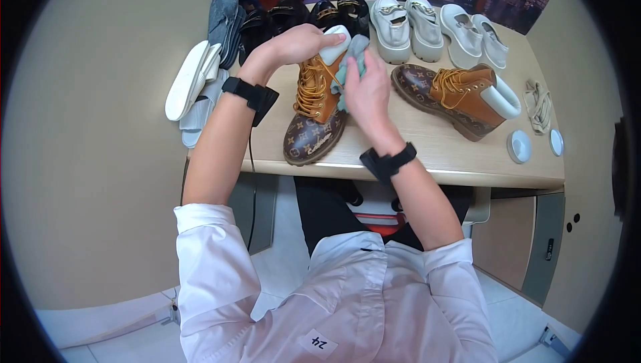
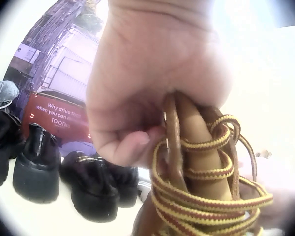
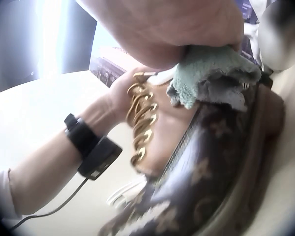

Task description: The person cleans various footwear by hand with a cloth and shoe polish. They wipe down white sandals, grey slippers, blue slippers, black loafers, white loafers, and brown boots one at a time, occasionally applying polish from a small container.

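A tan lace-up boot (image 1: 312, 139) with a brown patterned toe and white collar stands on the table, toe toward the person. My left hand (image 1: 294, 46) grips its top; in the left wrist view the curled fingers (image 2: 132, 147) hold the tongue (image 2: 196, 128) above the yellow-and-brown laces (image 2: 206, 204). My right hand (image 1: 369, 96) holds a pale green and grey cloth (image 3: 211, 73) against the boot's side near the heel. Part of the cloth is hidden under that hand. The matching boot (image 1: 477, 92) lies to the right, its toe pointing left.
Black shoes (image 1: 290, 14) and white chunky shoes (image 1: 392, 29) line the back of the table. White slippers (image 1: 187, 82) and grey slippers (image 1: 226, 22) are at the left. Two small white dishes (image 1: 519, 146) and a beige cloth bundle (image 1: 537, 106) sit at the right. A cable (image 1: 252, 189) hangs from the left wrist.
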Demonstrator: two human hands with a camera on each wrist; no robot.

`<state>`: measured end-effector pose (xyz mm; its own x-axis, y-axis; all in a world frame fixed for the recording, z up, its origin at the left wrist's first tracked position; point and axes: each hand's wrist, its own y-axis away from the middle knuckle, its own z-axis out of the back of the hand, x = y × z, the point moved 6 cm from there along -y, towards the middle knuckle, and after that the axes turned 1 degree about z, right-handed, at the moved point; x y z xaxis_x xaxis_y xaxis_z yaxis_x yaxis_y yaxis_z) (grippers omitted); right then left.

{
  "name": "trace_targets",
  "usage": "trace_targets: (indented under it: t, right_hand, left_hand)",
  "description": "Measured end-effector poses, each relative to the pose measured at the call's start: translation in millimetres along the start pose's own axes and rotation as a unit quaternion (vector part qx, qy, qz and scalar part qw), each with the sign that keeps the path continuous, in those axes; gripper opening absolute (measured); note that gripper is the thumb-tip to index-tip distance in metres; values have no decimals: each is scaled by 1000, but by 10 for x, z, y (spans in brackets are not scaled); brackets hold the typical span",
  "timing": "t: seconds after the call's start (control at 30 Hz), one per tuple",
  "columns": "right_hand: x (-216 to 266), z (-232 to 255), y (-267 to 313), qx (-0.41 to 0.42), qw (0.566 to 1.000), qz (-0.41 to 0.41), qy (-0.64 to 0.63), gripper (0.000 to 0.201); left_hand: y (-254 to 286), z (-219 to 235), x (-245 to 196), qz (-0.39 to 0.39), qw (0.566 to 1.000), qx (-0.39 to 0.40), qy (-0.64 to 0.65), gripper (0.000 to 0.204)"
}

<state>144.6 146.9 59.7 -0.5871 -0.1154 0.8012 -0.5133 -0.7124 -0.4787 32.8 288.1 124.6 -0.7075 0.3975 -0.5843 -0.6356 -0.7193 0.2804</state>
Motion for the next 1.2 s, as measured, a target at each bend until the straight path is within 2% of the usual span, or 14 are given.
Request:
trace_targets:
  t: [0.1, 0.27, 0.37, 0.4, 0.5, 0.53, 0.57, 0.6, 0.63, 0.67, 0.77, 0.87, 1.07, 1.2]
  right_hand:
    - [226, -36, 415, 27, 999, 26, -29, 51]
    - [294, -6, 952, 62, 994, 66, -57, 61]
    - [368, 78, 1198, 64, 993, 69, -67, 47]
    - [370, 90, 1274, 76, 992, 66, -78, 49]
    - [393, 232, 1526, 180, 974, 82, -111, 45]
    - [332, 327, 1557, 145, 976, 99, -128, 45]
    - [183, 402, 1446, 108, 985, 75, -111, 44]
    - [14, 434, 1299, 73, 992, 47, -93, 44]
    - [28, 542, 997, 65, 993, -22, -99, 42]
    - [-76, 534, 790, 10, 995, -44, -94, 41]
    - [-177, 312, 425, -55, 995, 26, -75, 38]
    - [-123, 201, 594, -19, 997, 31, -70, 38]
    - [203, 180, 1452, 98, 992, 15, -77, 41]
    - [397, 176, 1647, 137, 982, 43, -122, 40]
  left_hand:
    - [25, -12, 10, -6, 999, -30, 27, 73]
    - [-47, -53, 55, -8, 999, -43, 9, 73]
    - [-22, -51, 2, 18, 1000, -23, -1, 73]
    - [-14, -59, -11, 33, 999, -10, -5, 73]
    - [33, -32, -67, 43, 998, -25, -30, 74]
    - [20, -12, -80, 22, 999, -38, -25, 74]
    - [2, -8, -58, 2, 998, -52, -17, 75]
    - [1, -29, -10, -13, 998, -63, -9, 77]
    - [24, -38, -16, -11, 999, -48, 11, 76]
    - [12, -55, 15, -6, 999, -52, 8, 75]
    - [10, -46, -42, 0, 999, -48, 1, 74]
    - [-6, -37, -9, 7, 999, -51, 12, 69]
    - [42, -76, -108, 22, 999, -42, -8, 66]
    - [78, -63, -108, 31, 997, -64, -15, 67]
